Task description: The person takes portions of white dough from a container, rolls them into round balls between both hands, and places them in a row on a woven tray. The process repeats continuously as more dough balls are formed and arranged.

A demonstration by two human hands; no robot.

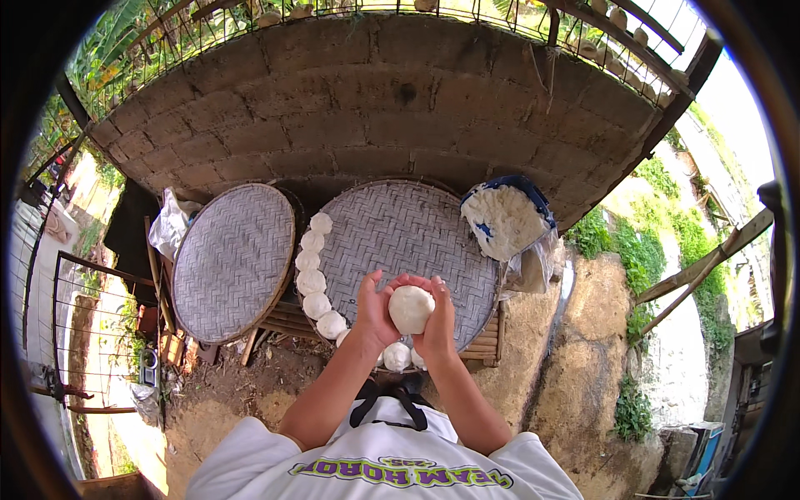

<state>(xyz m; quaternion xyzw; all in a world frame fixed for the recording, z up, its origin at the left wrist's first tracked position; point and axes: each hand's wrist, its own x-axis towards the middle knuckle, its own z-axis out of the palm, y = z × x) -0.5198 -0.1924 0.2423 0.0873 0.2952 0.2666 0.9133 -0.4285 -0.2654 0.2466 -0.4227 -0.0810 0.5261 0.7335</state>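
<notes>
Cupped between my two palms is a round, white ball of dough [412, 310]. My left hand [377, 312] wraps its left side, and my right hand [442, 315] closes round its right side. Both are raised above a round woven bamboo tray [400, 229]. Along the tray's left and near rim runs a curved row of several similar white balls [313, 282]; my forearms hide part of that row. At the tray's far right, a blue container [533, 193] holds a heap of soft white dough [504, 218].
A second woven tray [235, 262] leans at the left, next to a white plastic bag [173, 221]. Behind stands a block wall [367, 108] with wire fencing above. A clear plastic bag [529, 271] hangs below the blue container. Bamboo slats [292, 318] support the tray.
</notes>
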